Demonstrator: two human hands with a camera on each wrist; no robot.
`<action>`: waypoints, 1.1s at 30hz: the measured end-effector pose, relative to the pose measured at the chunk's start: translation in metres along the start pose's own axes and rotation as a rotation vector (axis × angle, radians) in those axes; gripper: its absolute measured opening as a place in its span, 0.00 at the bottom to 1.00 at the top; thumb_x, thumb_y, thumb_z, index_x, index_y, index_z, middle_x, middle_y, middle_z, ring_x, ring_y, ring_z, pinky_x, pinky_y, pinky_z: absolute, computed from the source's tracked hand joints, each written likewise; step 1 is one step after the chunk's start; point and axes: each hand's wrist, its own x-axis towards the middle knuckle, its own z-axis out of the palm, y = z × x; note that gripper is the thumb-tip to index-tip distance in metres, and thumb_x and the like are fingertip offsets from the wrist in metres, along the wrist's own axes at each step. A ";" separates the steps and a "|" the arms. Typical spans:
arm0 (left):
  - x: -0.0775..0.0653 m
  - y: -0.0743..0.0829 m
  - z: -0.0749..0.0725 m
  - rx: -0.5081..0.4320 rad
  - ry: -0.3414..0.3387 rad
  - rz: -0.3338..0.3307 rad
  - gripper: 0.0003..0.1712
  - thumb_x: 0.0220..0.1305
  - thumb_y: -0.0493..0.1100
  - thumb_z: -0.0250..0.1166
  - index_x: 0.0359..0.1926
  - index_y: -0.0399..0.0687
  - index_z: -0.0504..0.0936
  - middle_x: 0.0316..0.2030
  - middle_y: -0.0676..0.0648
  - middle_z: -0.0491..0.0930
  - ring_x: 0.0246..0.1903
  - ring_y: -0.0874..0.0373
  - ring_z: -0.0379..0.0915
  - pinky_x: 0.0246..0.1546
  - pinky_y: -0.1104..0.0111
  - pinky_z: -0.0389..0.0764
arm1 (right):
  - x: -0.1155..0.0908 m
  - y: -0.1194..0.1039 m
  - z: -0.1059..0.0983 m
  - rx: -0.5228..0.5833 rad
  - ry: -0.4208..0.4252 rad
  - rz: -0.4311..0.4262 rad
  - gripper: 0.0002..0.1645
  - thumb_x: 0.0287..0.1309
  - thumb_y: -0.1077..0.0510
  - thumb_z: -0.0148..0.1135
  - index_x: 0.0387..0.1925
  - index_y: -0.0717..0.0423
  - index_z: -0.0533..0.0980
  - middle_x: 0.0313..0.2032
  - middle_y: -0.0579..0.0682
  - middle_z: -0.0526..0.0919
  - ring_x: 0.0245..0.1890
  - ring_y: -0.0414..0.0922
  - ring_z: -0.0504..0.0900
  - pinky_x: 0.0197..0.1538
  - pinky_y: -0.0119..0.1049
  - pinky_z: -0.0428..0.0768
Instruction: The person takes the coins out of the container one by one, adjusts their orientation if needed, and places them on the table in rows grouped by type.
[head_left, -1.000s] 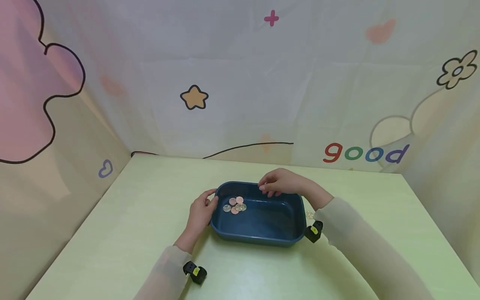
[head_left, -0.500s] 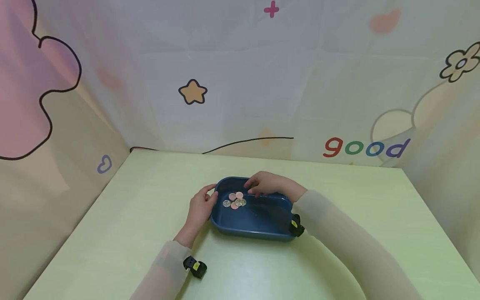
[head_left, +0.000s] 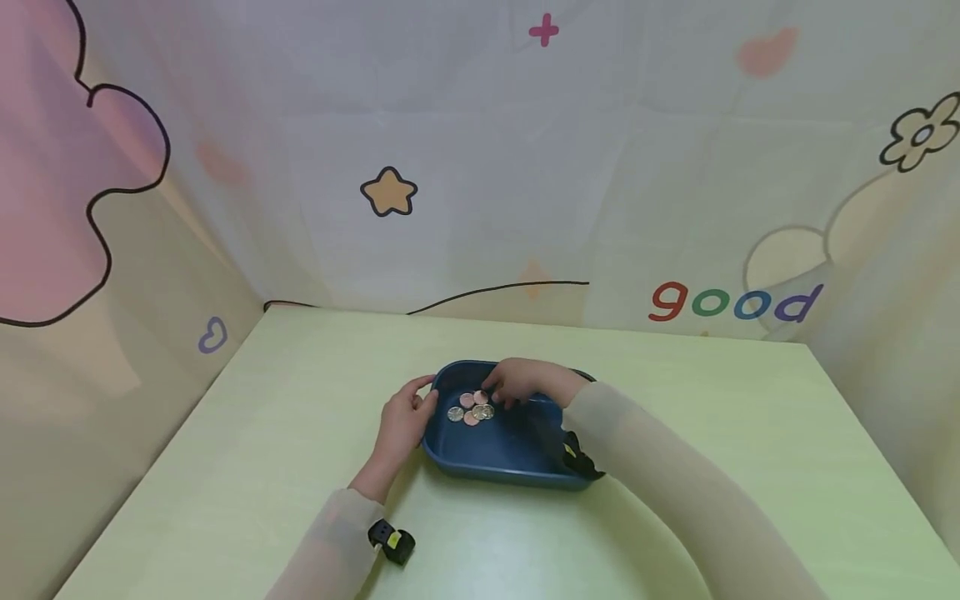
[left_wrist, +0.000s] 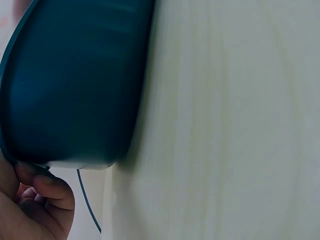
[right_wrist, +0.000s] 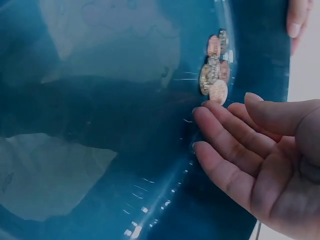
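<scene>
A dark blue rectangular tub [head_left: 495, 454] stands on the table, with several coins [head_left: 480, 412] clustered in its left part, some copper-coloured and some silver or gold-toned. My left hand [head_left: 401, 425] holds the tub's left end, thumb and curled fingers at the rim; in the left wrist view the fingers [left_wrist: 55, 192] bend against that end. My right hand [head_left: 525, 381] is inside the tub beside the coins. In the right wrist view the right hand [right_wrist: 255, 155] has its fingers extended and nothing in it, the fingertips close to the nearest coin [right_wrist: 218, 92]. Contact is hard to tell.
The pale green table [head_left: 225, 500] extends around the tub. A patterned curtain [head_left: 480, 167] hangs behind it and at both sides. My right sleeve [head_left: 660, 467] covers the tub's right end and some table beside it.
My right hand has moved left and down from the tub's far rim to the coins. Loose coins on the table right of the tub are now hidden by my sleeve. The left hand stays put.
</scene>
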 end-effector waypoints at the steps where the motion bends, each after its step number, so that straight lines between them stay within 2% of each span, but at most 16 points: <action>1: 0.000 0.000 0.000 0.001 -0.001 -0.002 0.23 0.75 0.40 0.59 0.66 0.37 0.77 0.17 0.54 0.62 0.09 0.63 0.57 0.14 0.74 0.62 | -0.001 -0.002 0.000 0.003 -0.001 0.005 0.27 0.73 0.60 0.55 0.71 0.53 0.71 0.50 0.51 0.89 0.42 0.43 0.89 0.36 0.38 0.83; 6: -0.001 -0.001 0.002 0.008 0.006 -0.013 0.22 0.75 0.41 0.59 0.66 0.38 0.77 0.18 0.53 0.62 0.10 0.62 0.57 0.14 0.74 0.61 | -0.009 -0.016 -0.002 0.055 0.001 0.043 0.26 0.72 0.65 0.54 0.69 0.55 0.74 0.44 0.52 0.90 0.39 0.44 0.89 0.37 0.36 0.83; 7: -0.001 -0.001 0.002 0.008 0.006 -0.017 0.22 0.75 0.41 0.59 0.66 0.38 0.77 0.18 0.53 0.62 0.10 0.62 0.57 0.14 0.74 0.61 | -0.017 -0.026 -0.003 0.054 0.011 0.072 0.26 0.72 0.66 0.53 0.69 0.56 0.74 0.45 0.54 0.90 0.40 0.47 0.90 0.38 0.36 0.83; 10: -0.002 0.000 0.002 0.007 0.004 -0.017 0.22 0.75 0.41 0.59 0.66 0.38 0.77 0.18 0.54 0.62 0.10 0.62 0.57 0.14 0.74 0.61 | -0.026 -0.036 0.001 0.036 0.056 0.062 0.25 0.70 0.69 0.54 0.66 0.60 0.76 0.45 0.58 0.88 0.38 0.48 0.89 0.37 0.34 0.81; 15: -0.002 0.000 0.002 0.014 0.006 -0.007 0.23 0.75 0.41 0.59 0.66 0.38 0.77 0.17 0.54 0.61 0.10 0.62 0.57 0.14 0.74 0.61 | -0.027 -0.038 0.005 0.026 0.094 0.044 0.20 0.67 0.68 0.60 0.58 0.61 0.80 0.46 0.58 0.86 0.34 0.46 0.87 0.40 0.35 0.84; 20: -0.002 0.001 0.002 0.012 0.005 -0.018 0.23 0.75 0.42 0.59 0.66 0.39 0.76 0.18 0.54 0.62 0.10 0.62 0.57 0.15 0.74 0.61 | -0.024 -0.037 0.008 0.003 0.119 0.018 0.09 0.65 0.66 0.62 0.46 0.61 0.82 0.36 0.54 0.85 0.28 0.42 0.82 0.37 0.33 0.83; 24: -0.003 0.001 0.002 0.007 0.004 -0.030 0.23 0.75 0.41 0.59 0.66 0.39 0.76 0.18 0.53 0.62 0.11 0.62 0.58 0.15 0.74 0.62 | -0.024 -0.039 0.010 -0.048 0.123 0.027 0.03 0.64 0.63 0.66 0.38 0.60 0.82 0.30 0.50 0.82 0.25 0.40 0.79 0.34 0.30 0.77; 29: -0.003 0.001 0.002 -0.002 0.006 -0.028 0.23 0.75 0.41 0.59 0.66 0.39 0.76 0.18 0.53 0.62 0.11 0.62 0.58 0.15 0.74 0.62 | -0.024 -0.040 0.011 -0.074 0.131 0.047 0.07 0.61 0.61 0.71 0.28 0.58 0.82 0.26 0.48 0.81 0.23 0.39 0.77 0.32 0.28 0.73; 33: -0.002 0.002 0.002 -0.001 0.011 -0.012 0.22 0.75 0.41 0.59 0.66 0.38 0.77 0.18 0.54 0.62 0.11 0.63 0.57 0.15 0.75 0.61 | -0.021 -0.036 0.009 -0.054 0.126 0.018 0.10 0.64 0.62 0.68 0.25 0.57 0.82 0.25 0.49 0.84 0.24 0.39 0.80 0.33 0.28 0.76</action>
